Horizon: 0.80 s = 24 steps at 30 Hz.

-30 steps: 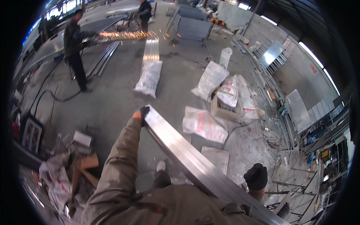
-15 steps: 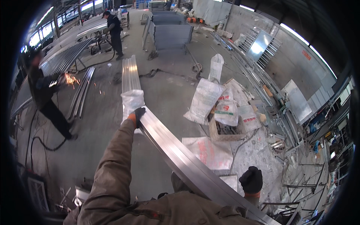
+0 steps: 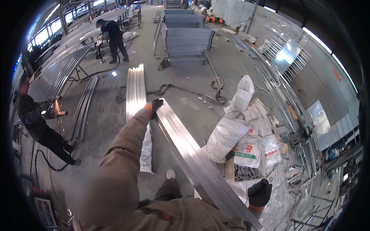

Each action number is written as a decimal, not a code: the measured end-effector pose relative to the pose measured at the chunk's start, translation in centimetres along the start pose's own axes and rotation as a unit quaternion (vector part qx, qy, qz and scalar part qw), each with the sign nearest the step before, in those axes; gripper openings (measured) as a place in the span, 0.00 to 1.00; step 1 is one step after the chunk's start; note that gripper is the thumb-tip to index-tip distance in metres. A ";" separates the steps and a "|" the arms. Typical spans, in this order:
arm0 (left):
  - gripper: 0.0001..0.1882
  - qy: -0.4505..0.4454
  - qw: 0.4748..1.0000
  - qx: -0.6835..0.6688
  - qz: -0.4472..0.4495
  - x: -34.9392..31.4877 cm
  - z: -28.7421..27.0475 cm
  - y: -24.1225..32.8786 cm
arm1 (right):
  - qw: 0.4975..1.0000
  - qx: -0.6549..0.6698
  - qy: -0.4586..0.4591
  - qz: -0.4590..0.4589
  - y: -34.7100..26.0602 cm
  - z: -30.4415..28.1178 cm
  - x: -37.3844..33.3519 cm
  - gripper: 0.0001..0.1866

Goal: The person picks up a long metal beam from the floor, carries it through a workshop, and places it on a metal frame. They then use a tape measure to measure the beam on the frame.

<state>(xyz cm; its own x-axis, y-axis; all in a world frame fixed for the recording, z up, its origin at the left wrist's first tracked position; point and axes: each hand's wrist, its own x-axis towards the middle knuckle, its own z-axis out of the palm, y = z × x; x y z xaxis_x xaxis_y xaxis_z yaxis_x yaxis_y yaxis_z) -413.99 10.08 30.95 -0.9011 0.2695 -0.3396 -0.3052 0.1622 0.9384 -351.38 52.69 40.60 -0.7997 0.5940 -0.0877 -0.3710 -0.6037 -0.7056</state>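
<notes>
A bundle of long silvery metal profiles (image 3: 190, 158) slants across my front, from ahead of me down to the lower right. Near its far end my left hand (image 3: 155, 107), in a dark glove with an orange cuff, is closed around the edge. Beside the near part of the bundle my right hand (image 3: 259, 193), in a similar dark glove, makes a fist with nothing visible in it. The metal hides most of that forearm. Left of the bundle, more shiny profiles (image 3: 136, 90) lie on the floor, with a white sack (image 3: 146, 154) at their near end.
White sacks (image 3: 226, 138) and a crate of small metal pieces (image 3: 230, 171) stand to the right. A person (image 3: 32, 111) makes sparks at far left; another (image 3: 112, 38) bends at a bench. Grey stacked frames (image 3: 187, 40) stand ahead; a dark strap (image 3: 165, 90) crosses the floor.
The bundle's far end, held in my left hand, has swung right, off the white sack. The view has shifted, and my foot now shows below. My right fist keeps its shape.
</notes>
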 end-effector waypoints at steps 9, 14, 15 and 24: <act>0.19 0.003 0.999 0.013 -0.045 32.2 -4.9 9.4 | 0.997 0.038 0.033 0.052 11.3 14.8 29.8 0.24; 0.21 -0.031 0.991 -0.055 -0.119 50.8 -9.5 15.0 | 0.999 0.017 -0.036 0.034 14.1 25.5 44.9 0.26; 0.21 -0.034 0.991 -0.076 -0.108 54.3 -10.5 15.6 | 0.995 0.074 -0.036 0.051 14.9 27.0 47.9 0.26; 0.21 -0.047 0.908 0.303 0.286 84.4 -21.8 24.1 | 0.978 0.003 -0.196 0.069 27.8 37.8 81.9 0.29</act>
<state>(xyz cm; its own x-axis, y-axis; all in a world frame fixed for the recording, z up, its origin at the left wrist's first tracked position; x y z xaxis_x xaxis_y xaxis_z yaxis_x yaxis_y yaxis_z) -504.07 16.01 26.28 -0.8201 0.5488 0.1623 0.4558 0.4549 0.7651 -445.06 64.46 40.35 -0.9618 0.2567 0.0951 -0.2476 -0.6676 -0.7022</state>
